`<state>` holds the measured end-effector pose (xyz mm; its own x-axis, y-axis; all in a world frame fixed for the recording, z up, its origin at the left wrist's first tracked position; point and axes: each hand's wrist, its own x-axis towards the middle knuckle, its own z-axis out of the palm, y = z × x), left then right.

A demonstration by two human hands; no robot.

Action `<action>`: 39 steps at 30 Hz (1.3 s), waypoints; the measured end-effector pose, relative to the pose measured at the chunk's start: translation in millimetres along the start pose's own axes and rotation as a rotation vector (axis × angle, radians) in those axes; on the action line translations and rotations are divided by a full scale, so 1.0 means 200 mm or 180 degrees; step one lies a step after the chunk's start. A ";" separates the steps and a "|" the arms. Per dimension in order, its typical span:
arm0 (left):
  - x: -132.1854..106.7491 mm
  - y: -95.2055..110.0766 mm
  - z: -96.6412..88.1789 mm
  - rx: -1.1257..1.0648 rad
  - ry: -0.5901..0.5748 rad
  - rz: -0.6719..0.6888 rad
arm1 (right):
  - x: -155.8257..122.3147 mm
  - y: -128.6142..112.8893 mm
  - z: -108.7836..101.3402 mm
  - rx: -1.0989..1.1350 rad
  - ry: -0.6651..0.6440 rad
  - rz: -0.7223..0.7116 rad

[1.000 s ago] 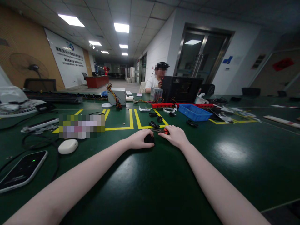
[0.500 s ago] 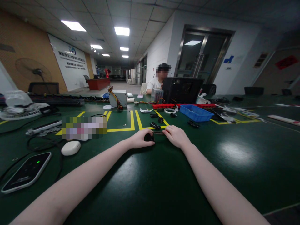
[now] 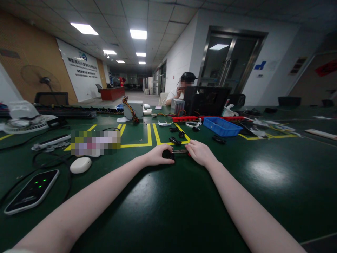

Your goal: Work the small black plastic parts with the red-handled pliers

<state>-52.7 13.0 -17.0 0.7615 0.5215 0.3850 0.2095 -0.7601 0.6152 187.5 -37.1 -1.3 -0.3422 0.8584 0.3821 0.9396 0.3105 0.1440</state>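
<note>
My left hand [image 3: 157, 155] rests on the green table [image 3: 168, 203] with its fingers curled round a small black part [image 3: 167, 154]. My right hand [image 3: 199, 152] lies just to the right, closed over a thin tool with a red handle [image 3: 181, 151] whose metal end points at the black part. Most of the handle is hidden under my fingers. Several more small black parts [image 3: 175, 141] lie just beyond both hands, near the yellow floor-tape lines [image 3: 149, 135].
A blue bin [image 3: 220, 126], a red strip and a white ring sit behind. A power supply box [image 3: 133, 109] with coloured wires stands further back. At left lie a white oval case [image 3: 80, 164], a dark device with green lights [image 3: 31, 191] and cables. Another person sits behind a black case [image 3: 206, 100].
Both hands stay at the same spot on the black part and the tool. The red handle is more covered by my right hand. The view has shifted slightly.
</note>
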 end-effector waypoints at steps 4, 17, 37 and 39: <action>0.00 -0.01 0.00 -0.0014 0.0003 0.0001 | 0.00 -0.01 -0.01 -0.0064 0.0035 0.0059; 0.00 -0.02 0.01 0.0059 0.0028 0.0050 | 0.01 -0.01 0.01 0.0030 -0.0087 0.0059; -0.01 0.02 0.00 0.0061 0.0090 -0.0177 | 0.02 -0.08 -0.06 0.0042 -0.0359 0.0370; -0.01 0.02 -0.01 0.0091 0.0104 -0.0182 | 0.02 -0.09 -0.06 0.0022 -0.0335 0.0430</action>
<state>-54.0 9.6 -14.6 0.7274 0.5763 0.3725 0.2697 -0.7392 0.6171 169.2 -44.3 9.0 -0.2106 0.9304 0.2999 0.9772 0.1918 0.0913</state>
